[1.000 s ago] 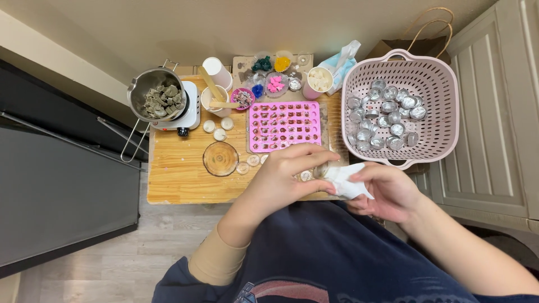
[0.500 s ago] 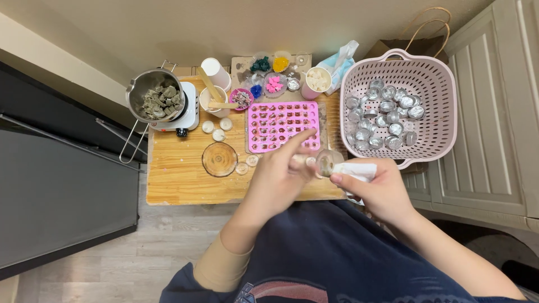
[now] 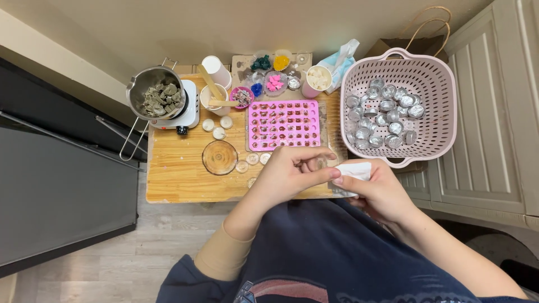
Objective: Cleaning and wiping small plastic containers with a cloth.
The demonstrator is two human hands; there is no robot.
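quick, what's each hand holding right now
left hand: closed on a small clear cup.
right hand: closed on a white tissue.

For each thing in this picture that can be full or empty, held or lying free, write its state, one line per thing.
Metal pot: on the hotplate, holding grey chunks.
Pink mould: flat on the wooden table, most cavities filled.
Pink basket: part-filled with metal cups.
White cloth: held in right hand.
Left hand: pinching a small clear cup.

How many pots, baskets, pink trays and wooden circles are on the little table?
Metal pot: 1
Pink basket: 1
Pink mould tray: 1
Round wooden coaster: 1
Total: 4
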